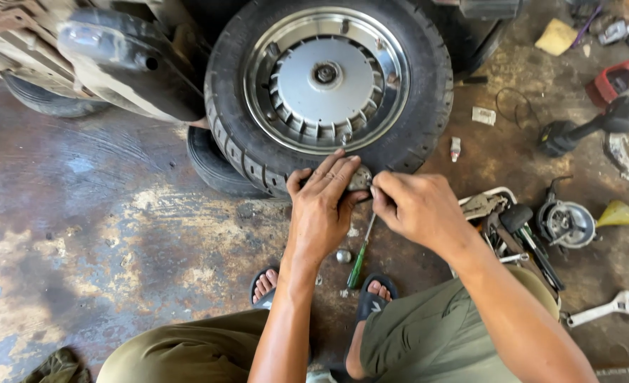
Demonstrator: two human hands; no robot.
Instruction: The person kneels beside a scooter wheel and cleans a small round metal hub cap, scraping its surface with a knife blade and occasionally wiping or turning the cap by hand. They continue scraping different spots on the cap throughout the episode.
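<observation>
My left hand (325, 202) is closed around a small grey metal part (360, 177), held just in front of the lower edge of a black tyre (257, 152). My right hand (413, 206) pinches something thin at the right end of that part; what it pinches is too small to tell. The tyre sits on a silver wheel with a round hub (325, 74). Between my sandalled feet, a green-handled screwdriver (357, 264) and a small metal ball-like piece (343, 255) rest on the stained concrete floor.
A second tyre (215, 167) lies under the wheel, and a dark scooter body panel (126, 64) sits at the upper left. To the right are a white tray of tools (502, 223), a round metal housing (568, 223), a wrench (601, 310), a red box (622, 78) and a yellow funnel (618, 214).
</observation>
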